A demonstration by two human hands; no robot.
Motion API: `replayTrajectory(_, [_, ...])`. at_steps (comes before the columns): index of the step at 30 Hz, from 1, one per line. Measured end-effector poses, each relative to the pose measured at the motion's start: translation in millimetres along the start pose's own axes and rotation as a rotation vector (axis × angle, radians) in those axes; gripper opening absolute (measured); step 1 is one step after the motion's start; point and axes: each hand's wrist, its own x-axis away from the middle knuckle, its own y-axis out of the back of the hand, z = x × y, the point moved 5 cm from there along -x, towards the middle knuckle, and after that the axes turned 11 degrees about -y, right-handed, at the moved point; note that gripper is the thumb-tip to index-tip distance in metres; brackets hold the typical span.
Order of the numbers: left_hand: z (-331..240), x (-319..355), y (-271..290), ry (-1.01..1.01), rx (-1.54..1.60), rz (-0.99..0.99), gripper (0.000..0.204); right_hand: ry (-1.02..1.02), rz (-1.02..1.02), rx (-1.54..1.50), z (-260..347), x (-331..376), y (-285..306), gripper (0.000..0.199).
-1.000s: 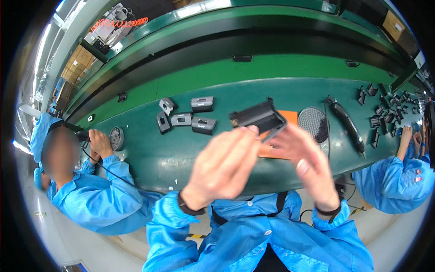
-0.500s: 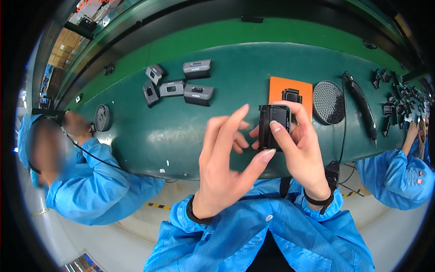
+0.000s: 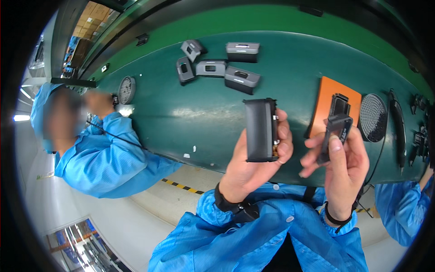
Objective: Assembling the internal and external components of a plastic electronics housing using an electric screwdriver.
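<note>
My left hand (image 3: 253,163) holds a black rectangular housing (image 3: 260,130) upright above the near edge of the green conveyor belt (image 3: 190,113). My right hand (image 3: 342,165) grips a smaller black plastic part (image 3: 334,133) between thumb and fingers, a short way right of the housing. The two pieces are apart. Behind the right hand lies an orange mat (image 3: 327,102) with another small black part (image 3: 339,104) on it.
Several grey housings (image 3: 217,65) lie on the far part of the belt. A round black mesh disc (image 3: 373,117) sits right of the mat, with a black tool (image 3: 400,129) and small parts (image 3: 419,122) beyond. Co-workers in blue coats (image 3: 108,154) stand left and right (image 3: 398,208).
One black unit held in both hands has come apart into two pieces: the housing now stays in my left hand and the smaller part in my right. The view has shifted left.
</note>
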Motion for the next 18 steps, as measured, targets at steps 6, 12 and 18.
replayTrajectory(6, [1.2,1.2,3.0,-0.164,-0.144,0.151,0.032,0.101,0.057,0.040,-1.3,1.8,3.9,0.028])
replayTrajectory(12, [2.4,2.8,-4.3,-0.133,-0.047,0.326,0.027,0.077,0.010,0.080,-6.0,13.9,3.9,0.028])
replayTrajectory(18, [1.0,3.8,-0.5,-0.107,-0.068,0.401,0.034,0.037,0.091,0.048,-8.5,13.5,-3.5,0.029])
